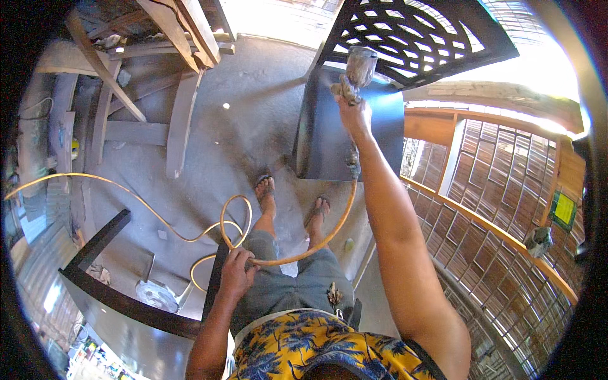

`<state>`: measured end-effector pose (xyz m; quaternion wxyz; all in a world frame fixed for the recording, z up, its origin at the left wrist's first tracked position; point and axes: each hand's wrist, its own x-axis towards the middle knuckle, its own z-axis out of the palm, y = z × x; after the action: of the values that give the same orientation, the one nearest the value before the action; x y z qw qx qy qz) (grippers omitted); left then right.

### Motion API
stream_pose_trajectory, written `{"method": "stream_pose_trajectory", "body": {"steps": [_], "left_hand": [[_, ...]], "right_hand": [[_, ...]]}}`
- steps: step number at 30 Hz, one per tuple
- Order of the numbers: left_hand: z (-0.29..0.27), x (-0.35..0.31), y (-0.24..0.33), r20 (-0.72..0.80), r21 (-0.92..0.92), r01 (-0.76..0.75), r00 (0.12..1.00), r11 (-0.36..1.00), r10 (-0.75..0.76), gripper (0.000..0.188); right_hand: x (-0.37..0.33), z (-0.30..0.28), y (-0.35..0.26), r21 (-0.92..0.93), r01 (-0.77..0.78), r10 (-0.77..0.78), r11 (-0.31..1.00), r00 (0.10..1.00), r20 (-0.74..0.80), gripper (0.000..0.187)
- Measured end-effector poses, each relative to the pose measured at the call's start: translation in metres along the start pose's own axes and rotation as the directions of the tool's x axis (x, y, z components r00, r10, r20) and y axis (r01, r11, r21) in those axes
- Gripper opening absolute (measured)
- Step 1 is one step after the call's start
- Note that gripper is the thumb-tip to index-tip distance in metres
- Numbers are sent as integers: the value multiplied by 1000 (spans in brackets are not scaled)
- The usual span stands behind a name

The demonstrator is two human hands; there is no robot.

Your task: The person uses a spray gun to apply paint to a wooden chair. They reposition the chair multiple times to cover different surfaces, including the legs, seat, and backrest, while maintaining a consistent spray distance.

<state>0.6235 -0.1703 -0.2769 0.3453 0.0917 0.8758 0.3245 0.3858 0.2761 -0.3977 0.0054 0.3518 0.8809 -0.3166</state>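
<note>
My right hand (355, 118) is stretched forward, its fingers wrapped round a paint-crusted spray gun (361, 66) with a cup on top. The gun is above the dark, glossy seat (382, 142) of a chair. Behind the seat rises the chair's black lattice backrest (437, 31). From the gun's handle a yellow-orange air hose (310, 254) curves down to my left hand (237, 273), which is closed round it beside my thigh. Past that hand the hose loops and runs off to the left. Any spray from the nozzle cannot be made out.
A bare wooden frame (136, 131) stands at the far left. Nearer on the left is a black piece of furniture (133, 307), close to my left arm. A slatted wall with a metal grille (487, 171) lines the right side. Hose coils hang near my feet above the concrete floor (253, 82).
</note>
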Motion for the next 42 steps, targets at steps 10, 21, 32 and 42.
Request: {"method": "stream_pose_trajectory", "body": {"steps": [10, 21, 32, 42], "left_hand": [[16, -9, 8, 86, 49, -112, 991, 993, 107, 37], [41, -28, 14, 232, 50, -175, 960, 983, 159, 32], [25, -10, 10, 67, 84, -67, 996, 994, 61, 34], [18, -1, 20, 62, 32, -71, 996, 997, 69, 36]], "right_hand": [[-116, -34, 51, 174, -163, 97, 971, 937, 337, 45], [-212, -43, 104, 111, -21, -35, 994, 879, 476, 37], [-57, -16, 22, 119, -107, 82, 987, 976, 202, 45], [-24, -38, 10, 23, -13, 9, 1000, 991, 134, 49]]}}
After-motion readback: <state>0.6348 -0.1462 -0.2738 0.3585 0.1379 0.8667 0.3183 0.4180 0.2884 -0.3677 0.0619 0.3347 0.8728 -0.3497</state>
